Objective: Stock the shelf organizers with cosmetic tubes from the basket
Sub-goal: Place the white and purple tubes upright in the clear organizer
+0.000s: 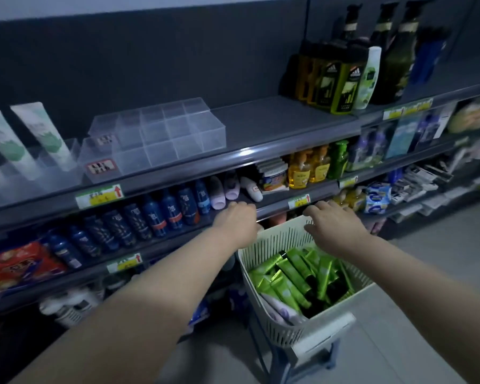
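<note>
Reaching out with both arms now, and my left hand (237,223) is down at the far left corner of the cream basket (341,309), knuckles up, fingers curled over and out of my sight, so whether they clench that rim or hold nothing I cannot tell. My right hand (336,225) hangs over the far rim, fingers straight and a little spread, grasping nothing, thumb down by the slotted wall. Green cosmetic tubes (291,273) lie piled every which way inside the basket, black caps showing, with a pale lilac tube or two at the near left side. Basket sits on a grey-blue stand (316,356), right up against the shelving. Up on the top shelf to the left stand the clear organizers (161,134), a stepped one with square cells, and beside it, further left, slots holding tall white-and-green tubes (42,134) leaning back. Dark blue bottles (155,214) run along the shelf below, yellow bottles (308,170) to the right of them, and dark green bottles (341,87) on the top shelf at right
</note>
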`<action>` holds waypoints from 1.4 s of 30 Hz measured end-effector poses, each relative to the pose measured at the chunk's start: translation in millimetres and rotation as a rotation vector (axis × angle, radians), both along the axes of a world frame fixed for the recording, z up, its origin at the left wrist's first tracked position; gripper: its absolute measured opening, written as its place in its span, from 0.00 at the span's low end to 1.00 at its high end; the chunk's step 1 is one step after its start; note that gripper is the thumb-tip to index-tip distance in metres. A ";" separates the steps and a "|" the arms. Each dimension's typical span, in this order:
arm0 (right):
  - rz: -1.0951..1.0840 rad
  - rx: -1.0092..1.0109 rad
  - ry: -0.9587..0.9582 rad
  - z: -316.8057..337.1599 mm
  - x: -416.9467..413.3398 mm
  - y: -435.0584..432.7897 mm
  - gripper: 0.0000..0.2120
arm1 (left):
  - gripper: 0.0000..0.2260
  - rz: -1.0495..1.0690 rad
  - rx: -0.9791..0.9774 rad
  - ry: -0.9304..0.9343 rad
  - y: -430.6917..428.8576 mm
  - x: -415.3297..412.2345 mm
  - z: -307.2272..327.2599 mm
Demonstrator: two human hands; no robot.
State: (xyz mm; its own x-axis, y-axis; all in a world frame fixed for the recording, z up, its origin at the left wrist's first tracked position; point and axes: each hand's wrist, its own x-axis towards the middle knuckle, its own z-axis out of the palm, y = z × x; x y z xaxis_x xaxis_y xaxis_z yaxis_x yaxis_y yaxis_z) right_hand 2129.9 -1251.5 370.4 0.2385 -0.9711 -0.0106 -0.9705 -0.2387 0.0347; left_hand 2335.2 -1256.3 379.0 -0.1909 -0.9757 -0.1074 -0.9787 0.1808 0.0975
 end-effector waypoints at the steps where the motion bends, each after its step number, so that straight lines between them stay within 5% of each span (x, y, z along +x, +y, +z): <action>1: 0.001 0.023 0.001 -9.4 -3.0 -2.4 0.19 | 0.16 0.004 0.038 -0.011 -1.0 -2.8 -8.8; 13: 0.149 0.402 0.045 -138.7 48.8 -27.7 0.18 | 0.10 0.132 0.134 0.060 -28.6 37.5 -87.8; 21: 0.154 0.741 -0.121 -199.7 74.9 -31.5 0.20 | 0.17 0.025 0.085 0.211 -28.5 35.6 -122.8; 29: 0.238 0.740 -0.175 -210.0 60.9 -44.3 0.11 | 0.18 0.069 0.119 0.200 -33.6 15.7 -136.1; 36: 0.213 0.738 -0.266 -199.1 10.8 -54.0 0.12 | 0.14 -0.023 0.162 0.044 -52.0 -22.7 -149.3; 42: 0.225 0.601 -0.377 -162.4 -22.1 -83.3 0.09 | 0.09 -0.247 0.581 -0.368 -57.1 -67.9 -170.1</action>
